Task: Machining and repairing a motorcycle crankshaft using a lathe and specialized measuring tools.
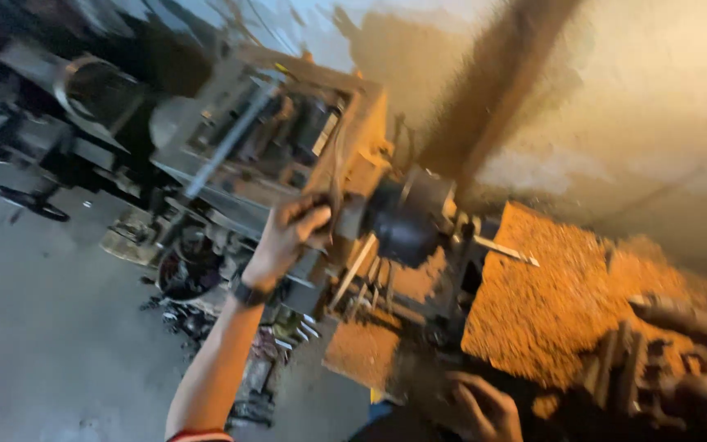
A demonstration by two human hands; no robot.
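Observation:
My left hand (290,232) reaches up to a worn metal machine (272,139) and is closed around a part on its side, just left of a black round housing (403,225). A dark band (247,291) sits on that wrist. My right hand (480,407) is low in the view, its fingers curled on a dark surface beside a heap of orange sawdust (550,303). Blur hides whether it holds anything. A thin metal rod (502,250) sticks out to the right of the black housing.
The whole view is tilted and blurred. Grey concrete floor (42,327) lies to the left. Metal scraps (259,372) and a dark round tub (186,272) sit under the machine. A stained wall (632,123) stands behind, dark machine parts (664,360) at the lower right.

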